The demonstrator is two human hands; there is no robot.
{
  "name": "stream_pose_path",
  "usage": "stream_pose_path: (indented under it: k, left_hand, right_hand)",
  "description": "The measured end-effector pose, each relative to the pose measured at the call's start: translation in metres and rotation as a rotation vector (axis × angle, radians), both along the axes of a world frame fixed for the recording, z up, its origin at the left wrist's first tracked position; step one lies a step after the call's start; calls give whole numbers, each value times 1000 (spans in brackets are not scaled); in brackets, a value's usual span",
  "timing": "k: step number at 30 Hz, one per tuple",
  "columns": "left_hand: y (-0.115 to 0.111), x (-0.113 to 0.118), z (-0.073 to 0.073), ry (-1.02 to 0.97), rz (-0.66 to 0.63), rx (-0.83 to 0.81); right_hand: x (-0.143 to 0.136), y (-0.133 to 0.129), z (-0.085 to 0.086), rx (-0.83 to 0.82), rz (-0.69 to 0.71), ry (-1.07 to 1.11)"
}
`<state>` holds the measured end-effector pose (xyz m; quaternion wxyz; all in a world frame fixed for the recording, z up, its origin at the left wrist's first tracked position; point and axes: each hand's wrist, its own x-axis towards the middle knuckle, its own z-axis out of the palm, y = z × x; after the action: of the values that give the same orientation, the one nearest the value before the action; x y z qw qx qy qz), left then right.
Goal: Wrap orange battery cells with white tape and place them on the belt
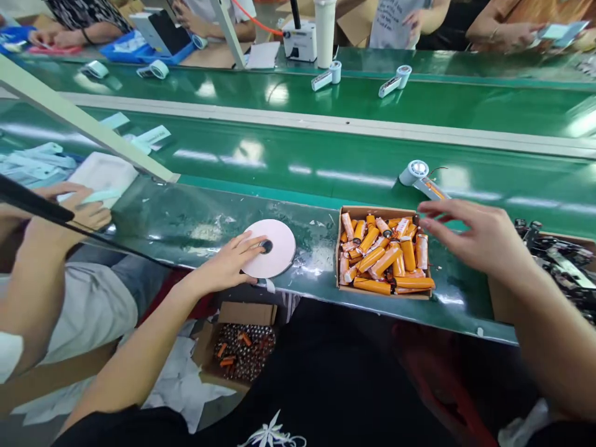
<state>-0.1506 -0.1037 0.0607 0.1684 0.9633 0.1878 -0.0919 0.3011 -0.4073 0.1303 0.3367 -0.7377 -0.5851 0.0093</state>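
Observation:
My left hand [236, 257] rests with spread fingers on the left part of a flat white roll [278, 248], its fingertips by the dark centre hole. A short strip hangs from the roll at the bench edge. My right hand [465, 230] hovers with parted fingers, nothing between them, just right of a cardboard box [338, 248] full of orange cylindrical cells [384, 261]. Beyond that hand, a white round-headed device [413, 172] with an orange cell in its handle lies on the green belt.
Black parts [563, 261] fill a box at the right. A slanted metal post [88, 124] crosses the left, near a co-worker's hands [88, 208]. Below the bench stands a carton of cells [244, 351]. More devices [328, 76] lie on the far belt, with people behind.

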Motion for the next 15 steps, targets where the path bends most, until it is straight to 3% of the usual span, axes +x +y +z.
stream_pose_path:
  k: [2,4,6,8,10,12,15]
  left_hand:
    - [-18,-5,-4,-149,32,115]
    - [-40,2,-1,-423,85,282]
    - [-60,11,4,-683,109,406]
    - [-71,17,7,-805,81,412]
    - [-73,18,4,-827,74,343]
    - [-67,14,-5,-824,149,254]
    - [-60,7,-19,-789,306,47]
  right_hand:
    - [-57,-3,8,13,117,225]
    - [-113,1,4,-121,262,519]
    - [-164,13,-9,-313,381,757]
    - [-208,28,-29,-408,462,849]
    - [-241,41,-49,-414,534,785]
    - [-259,47,-65,-428,617,574]
    - [-246,43,-64,-485,672,259]
